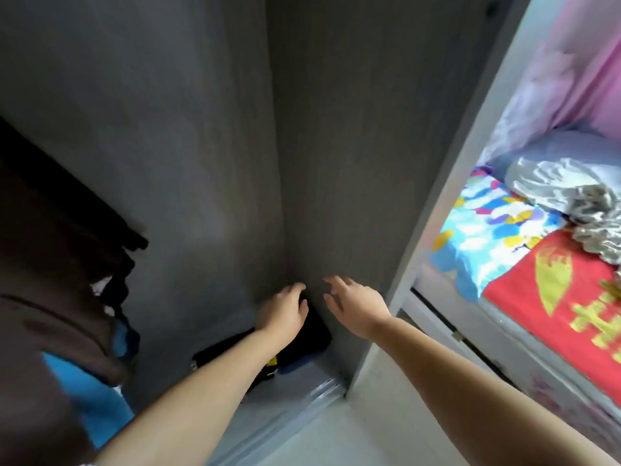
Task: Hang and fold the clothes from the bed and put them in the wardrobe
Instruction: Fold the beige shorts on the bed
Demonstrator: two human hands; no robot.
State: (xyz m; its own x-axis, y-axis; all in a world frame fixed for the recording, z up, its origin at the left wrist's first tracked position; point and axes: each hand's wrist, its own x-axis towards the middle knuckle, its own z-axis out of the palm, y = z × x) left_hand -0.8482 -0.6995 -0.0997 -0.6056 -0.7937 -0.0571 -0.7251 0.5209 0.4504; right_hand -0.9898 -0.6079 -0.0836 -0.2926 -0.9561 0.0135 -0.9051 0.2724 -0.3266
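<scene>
Folded dark clothes (312,338) lie on wardrobe floor (302,381).

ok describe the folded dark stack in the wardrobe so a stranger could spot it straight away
Look inside the grey wardrobe, down at its floor in the back right corner. The folded black stack lies there under the left hand, with a blue layer at its base. The brown and blue clothes to its left hang instead.

Wardrobe (208,136): folded clothes (312,334) on its floor, in the right rear corner; hanging garments (57,264) at its left; bed (537,264) outside, right of its side panel.
</scene>
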